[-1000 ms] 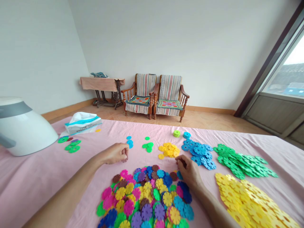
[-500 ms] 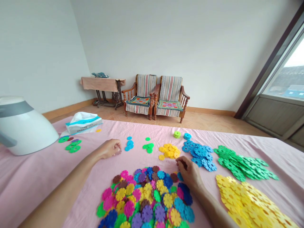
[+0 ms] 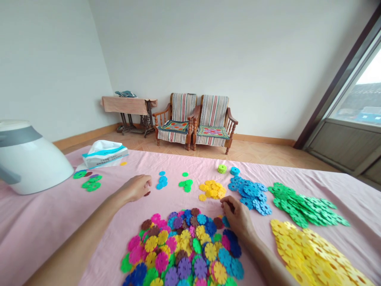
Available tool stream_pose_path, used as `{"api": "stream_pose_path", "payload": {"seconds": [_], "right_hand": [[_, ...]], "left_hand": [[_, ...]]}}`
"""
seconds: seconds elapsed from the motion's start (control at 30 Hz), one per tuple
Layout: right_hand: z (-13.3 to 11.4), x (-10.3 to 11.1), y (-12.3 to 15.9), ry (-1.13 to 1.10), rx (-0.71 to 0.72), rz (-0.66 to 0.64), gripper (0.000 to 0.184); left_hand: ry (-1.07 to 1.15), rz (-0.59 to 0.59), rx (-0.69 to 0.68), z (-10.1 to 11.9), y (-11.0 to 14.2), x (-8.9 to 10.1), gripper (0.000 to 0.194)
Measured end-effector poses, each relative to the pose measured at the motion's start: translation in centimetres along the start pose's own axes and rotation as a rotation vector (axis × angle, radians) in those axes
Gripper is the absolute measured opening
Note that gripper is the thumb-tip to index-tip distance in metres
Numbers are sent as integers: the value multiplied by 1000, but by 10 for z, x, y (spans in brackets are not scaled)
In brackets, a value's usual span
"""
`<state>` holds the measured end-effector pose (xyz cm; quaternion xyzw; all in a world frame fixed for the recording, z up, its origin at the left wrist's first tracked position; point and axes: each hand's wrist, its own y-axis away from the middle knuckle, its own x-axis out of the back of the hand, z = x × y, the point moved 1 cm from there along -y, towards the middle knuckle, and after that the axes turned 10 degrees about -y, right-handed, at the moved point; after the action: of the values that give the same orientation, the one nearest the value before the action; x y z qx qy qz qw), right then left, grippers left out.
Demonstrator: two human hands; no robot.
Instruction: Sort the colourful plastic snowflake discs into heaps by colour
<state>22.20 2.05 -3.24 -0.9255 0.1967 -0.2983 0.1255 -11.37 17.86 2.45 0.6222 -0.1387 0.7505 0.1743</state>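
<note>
My left hand (image 3: 135, 188) hovers over the pink sheet with its fingers loosely curled. A small brown snowflake-shaped plastic disc (image 3: 147, 194) lies just beyond those fingertips. My right hand (image 3: 237, 219) rests at the upper edge of a mixed heap of coloured discs (image 3: 181, 250), its fingertips pinched on a dark disc that is mostly hidden. A blue disc pile (image 3: 250, 192) sits just past those fingers. Further right are a green disc pile (image 3: 303, 206) and a yellow disc pile (image 3: 315, 254).
Smaller groups of yellow (image 3: 212, 190), blue (image 3: 162, 180) and green discs (image 3: 186, 183) lie on the pink sheet (image 3: 44, 226). Further left are mixed discs (image 3: 89, 182), a tissue pack (image 3: 104, 155) and a white appliance (image 3: 28, 161).
The brown disc has left my left fingertips and now lies on the sheet. My left hand has drawn back slightly to the left. My right hand stays in nearly the same place.
</note>
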Motion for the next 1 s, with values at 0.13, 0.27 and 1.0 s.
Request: {"api": "stream_pose_path", "payload": {"seconds": [0.13,0.27,1.0], "right_hand": [[-1,0,0,-4,-12,-7,22],[-1,0,1,2,-13,-16,21],[2,-1,0,19,-21,-19,21]], "left_hand": [[123,-192,-301,46,18,16,17],[196,-225,-511,96,37,21,18],[262,43,-494,146,46,-35,7]]}}
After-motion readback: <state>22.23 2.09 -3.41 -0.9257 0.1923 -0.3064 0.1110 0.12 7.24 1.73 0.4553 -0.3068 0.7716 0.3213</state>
